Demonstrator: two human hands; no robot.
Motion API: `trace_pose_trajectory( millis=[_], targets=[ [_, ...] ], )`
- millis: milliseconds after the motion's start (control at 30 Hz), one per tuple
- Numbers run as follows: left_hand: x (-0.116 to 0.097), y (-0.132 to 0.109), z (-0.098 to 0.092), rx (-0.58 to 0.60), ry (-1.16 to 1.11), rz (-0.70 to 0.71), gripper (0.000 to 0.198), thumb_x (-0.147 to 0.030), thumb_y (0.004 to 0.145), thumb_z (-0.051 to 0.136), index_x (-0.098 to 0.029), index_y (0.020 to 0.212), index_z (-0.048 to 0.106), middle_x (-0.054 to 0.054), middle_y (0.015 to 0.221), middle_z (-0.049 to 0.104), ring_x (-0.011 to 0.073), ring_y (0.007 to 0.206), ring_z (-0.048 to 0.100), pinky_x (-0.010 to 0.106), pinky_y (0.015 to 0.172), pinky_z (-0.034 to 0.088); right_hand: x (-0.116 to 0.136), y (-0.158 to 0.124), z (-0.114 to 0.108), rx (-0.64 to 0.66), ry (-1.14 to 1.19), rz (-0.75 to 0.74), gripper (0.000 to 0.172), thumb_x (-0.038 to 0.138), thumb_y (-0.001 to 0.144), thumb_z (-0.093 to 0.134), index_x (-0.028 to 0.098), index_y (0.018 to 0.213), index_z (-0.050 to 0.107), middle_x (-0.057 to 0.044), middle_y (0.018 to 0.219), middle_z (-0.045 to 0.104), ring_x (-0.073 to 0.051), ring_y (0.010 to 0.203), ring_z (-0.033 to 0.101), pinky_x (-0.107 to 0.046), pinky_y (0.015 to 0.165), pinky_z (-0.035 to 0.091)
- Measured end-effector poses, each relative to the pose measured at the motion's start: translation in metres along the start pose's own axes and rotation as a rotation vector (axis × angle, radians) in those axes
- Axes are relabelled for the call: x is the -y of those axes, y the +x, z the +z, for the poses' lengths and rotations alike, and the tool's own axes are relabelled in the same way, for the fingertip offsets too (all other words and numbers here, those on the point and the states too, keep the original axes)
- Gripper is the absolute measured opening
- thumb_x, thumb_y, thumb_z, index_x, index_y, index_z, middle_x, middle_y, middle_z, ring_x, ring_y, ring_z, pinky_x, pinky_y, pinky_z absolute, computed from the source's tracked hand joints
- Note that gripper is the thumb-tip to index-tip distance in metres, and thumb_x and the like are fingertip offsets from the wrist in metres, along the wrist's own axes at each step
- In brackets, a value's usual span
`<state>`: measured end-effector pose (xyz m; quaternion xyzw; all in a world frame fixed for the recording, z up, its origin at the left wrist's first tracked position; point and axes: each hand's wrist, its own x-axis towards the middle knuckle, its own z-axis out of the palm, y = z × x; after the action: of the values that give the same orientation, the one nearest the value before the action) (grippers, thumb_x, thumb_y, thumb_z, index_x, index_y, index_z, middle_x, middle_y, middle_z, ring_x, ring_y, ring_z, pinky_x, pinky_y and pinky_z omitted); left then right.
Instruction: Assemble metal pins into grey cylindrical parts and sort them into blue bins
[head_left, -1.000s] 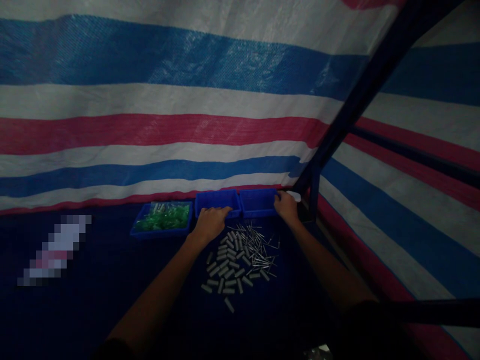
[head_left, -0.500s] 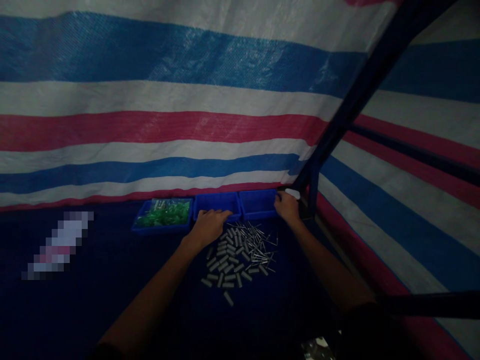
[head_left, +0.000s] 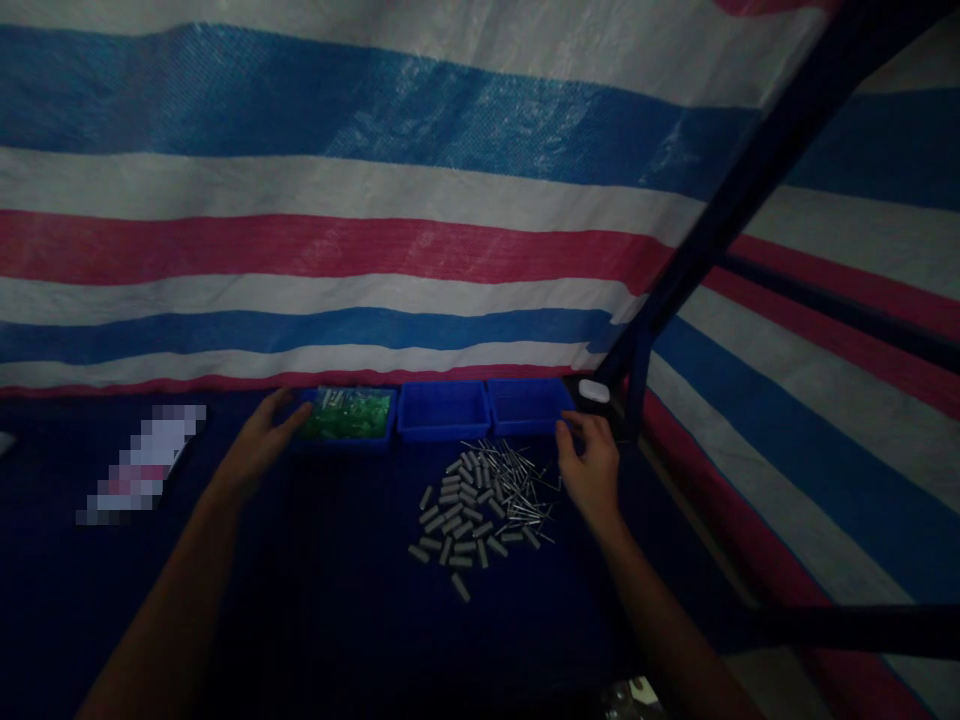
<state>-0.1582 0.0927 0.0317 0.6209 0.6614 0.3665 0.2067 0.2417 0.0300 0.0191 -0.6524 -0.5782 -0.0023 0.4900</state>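
My left hand (head_left: 264,435) is at the left end of a blue bin (head_left: 393,420) that holds green pieces in clear plastic (head_left: 349,412). Its thumb and fingers are apart around the bin's left side; whether they touch it I cannot tell. My right hand (head_left: 592,460) hangs just in front of the right blue bin (head_left: 529,402), fingers loosely curled and apart, with nothing visible in it. Between the hands, a pile of short grey cylinders (head_left: 460,505) lies on the dark blue table, with thin silver rods (head_left: 525,490) heaped at its right side.
A middle blue bin (head_left: 442,408) stands in the row of bins. A small white object (head_left: 594,391) lies behind my right hand. At the left is a blurred-out sheet (head_left: 146,465). Striped tarpaulin (head_left: 337,250) hangs behind, and a dark frame post (head_left: 637,370) rises at the right.
My left hand has left the middle bin and moved left to the bin of green pieces. My right hand has come off the right bin's corner, back toward me.
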Motion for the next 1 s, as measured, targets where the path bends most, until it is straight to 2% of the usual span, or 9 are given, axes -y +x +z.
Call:
trace_pose_trajectory(
  millis=[67, 167, 267, 400, 467, 700, 800, 900, 1000],
  targets=[
    [0.011, -0.006, -0.005, 0.258, -0.102, -0.055, 0.074, -0.052, 0.079, 0.048, -0.027, 0.140, 0.012, 0.006, 0.147, 0.017, 0.0282, 0.130, 0.027, 0.043, 0.103, 0.030, 0.016, -0.019, 0.006, 0.075, 0.046, -0.027, 0.022, 0.031, 0.082, 0.047, 0.016, 0.091, 0.061, -0.007, 0.090, 0.055, -0.018, 0.087, 0.054, -0.034, 0.081, 0.045],
    [0.009, -0.012, -0.009, 0.393, -0.098, -0.009, 0.096, -0.047, 0.071, 0.060, -0.026, 0.140, -0.003, 0.007, 0.149, 0.001, 0.0285, 0.133, 0.014, 0.040, 0.107, 0.023, 0.031, -0.034, 0.018, 0.151, 0.065, -0.035, 0.023, 0.031, 0.083, 0.046, 0.016, 0.092, 0.061, -0.007, 0.092, 0.055, -0.018, 0.089, 0.053, -0.032, 0.081, 0.044],
    [0.007, -0.013, -0.012, 0.399, -0.076, 0.032, 0.108, -0.042, 0.065, 0.067, -0.022, 0.140, -0.008, 0.012, 0.148, 0.000, 0.0309, 0.133, 0.013, 0.042, 0.105, 0.025, 0.037, -0.035, 0.028, 0.222, -0.101, -0.071, 0.028, 0.032, 0.084, 0.044, 0.016, 0.098, 0.061, -0.009, 0.091, 0.055, -0.021, 0.089, 0.050, -0.035, 0.083, 0.042],
    [0.014, -0.012, -0.017, 0.407, -0.136, 0.043, 0.102, -0.040, 0.067, 0.065, -0.026, 0.140, -0.006, 0.014, 0.147, 0.014, 0.0316, 0.127, 0.031, 0.041, 0.096, 0.040, 0.044, -0.033, 0.037, 0.395, -0.396, -0.176, 0.037, 0.041, 0.084, 0.042, 0.015, 0.101, 0.062, -0.012, 0.092, 0.053, -0.025, 0.091, 0.045, -0.039, 0.082, 0.039],
    [0.018, -0.014, -0.020, 0.389, -0.114, 0.028, 0.099, -0.041, 0.068, 0.065, -0.027, 0.140, -0.002, 0.014, 0.145, 0.020, 0.0324, 0.124, 0.036, 0.041, 0.094, 0.042, 0.048, -0.035, 0.042, 0.457, -0.457, -0.201, 0.041, 0.045, 0.084, 0.041, 0.014, 0.099, 0.063, -0.013, 0.094, 0.052, -0.026, 0.092, 0.044, -0.039, 0.080, 0.040],
    [0.032, -0.044, -0.032, 0.409, -0.052, -0.002, 0.097, -0.041, 0.068, 0.065, -0.035, 0.137, -0.002, 0.011, 0.143, 0.019, 0.0327, 0.129, 0.026, 0.048, 0.099, 0.033, 0.042, -0.050, 0.029, 0.463, -0.441, -0.256, 0.038, 0.044, 0.087, 0.037, 0.019, 0.097, 0.064, -0.012, 0.100, 0.051, -0.026, 0.099, 0.042, -0.041, 0.081, 0.039],
    [0.036, -0.059, -0.037, 0.375, -0.090, -0.029, 0.088, -0.040, 0.066, 0.066, -0.038, 0.135, 0.011, 0.007, 0.139, 0.029, 0.0310, 0.124, 0.036, 0.045, 0.096, 0.040, 0.034, -0.056, 0.019, 0.414, -0.410, -0.246, 0.037, 0.043, 0.086, 0.040, 0.020, 0.105, 0.062, -0.012, 0.106, 0.051, -0.027, 0.104, 0.040, -0.042, 0.083, 0.039],
    [0.031, -0.069, -0.043, 0.327, -0.160, -0.041, 0.080, -0.039, 0.064, 0.068, -0.043, 0.130, 0.022, 0.002, 0.134, 0.036, 0.0302, 0.118, 0.044, 0.043, 0.091, 0.045, 0.030, -0.057, 0.018, 0.407, -0.400, -0.230, 0.040, 0.043, 0.086, 0.040, 0.017, 0.109, 0.059, -0.013, 0.109, 0.053, -0.028, 0.110, 0.038, -0.044, 0.086, 0.038],
    [0.015, -0.075, -0.046, 0.249, -0.216, 0.005, 0.086, -0.038, 0.057, 0.072, -0.046, 0.129, 0.024, 0.000, 0.132, 0.037, 0.0311, 0.119, 0.042, 0.041, 0.089, 0.047, 0.035, -0.053, 0.027, 0.526, -0.392, -0.248, 0.043, 0.044, 0.086, 0.038, 0.016, 0.115, 0.055, -0.013, 0.115, 0.053, -0.028, 0.117, 0.036, -0.045, 0.089, 0.036]
  ],
)
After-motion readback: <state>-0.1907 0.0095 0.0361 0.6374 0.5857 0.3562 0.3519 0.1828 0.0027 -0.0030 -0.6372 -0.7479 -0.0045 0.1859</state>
